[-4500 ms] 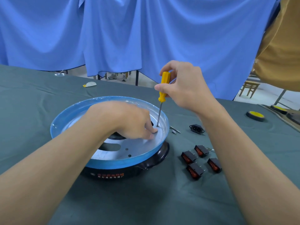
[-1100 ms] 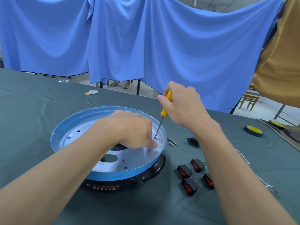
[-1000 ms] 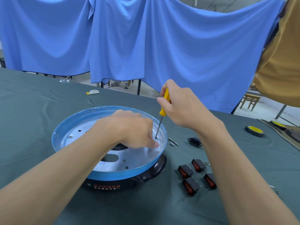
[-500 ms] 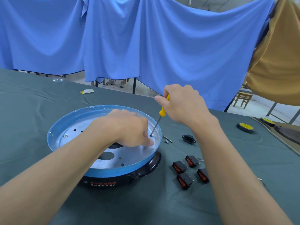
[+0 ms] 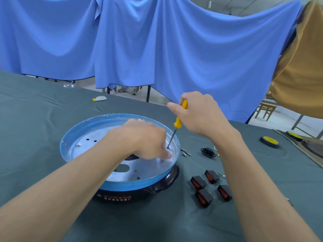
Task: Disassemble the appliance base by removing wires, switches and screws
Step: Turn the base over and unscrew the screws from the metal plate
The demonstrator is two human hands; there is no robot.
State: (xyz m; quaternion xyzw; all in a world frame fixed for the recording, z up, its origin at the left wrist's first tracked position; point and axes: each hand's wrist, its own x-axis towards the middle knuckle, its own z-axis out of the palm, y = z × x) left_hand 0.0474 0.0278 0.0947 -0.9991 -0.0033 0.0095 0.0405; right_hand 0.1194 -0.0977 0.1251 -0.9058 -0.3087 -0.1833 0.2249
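Appliance base (image 5: 132, 186) sits on the dark green table cloth (image 5: 35, 110), directly under both hands. Its blue rim and bare metal plate face up, with the black housing below.

Right hand (image 5: 199, 114): the fingers are wrapped round the yellow handle of the screwdriver (image 5: 178, 121), and the index finger reaches past the handle's top. The shaft tilts down and to the left from those fingers. Its tip rests on the metal plate near the right side of the rim.

Left hand (image 5: 145, 138): the fingers are bent downward over the plate, with one fingertip (image 5: 169, 155) touching the metal just below the screwdriver tip. Whether these fingers pinch anything cannot be told, as the knuckles hide the underside.

One screw (image 5: 78, 145) is seated in the plate well to the left of the left fingers, beside two open holes. To the right of the left fingertips, off the base, small loose metal pieces (image 5: 186, 151) lie on the cloth, with a black power socket (image 5: 208, 152) just beyond them.

Four black rocker switches (image 5: 203, 197) with red faces lie in a cluster nearer the camera than the right fingers, beside the right forearm and apart from the base. A yellow-topped tape roll (image 5: 269, 141) lies well to the right of the right hand. A blue curtain (image 5: 157, 49) hangs behind the fingers.
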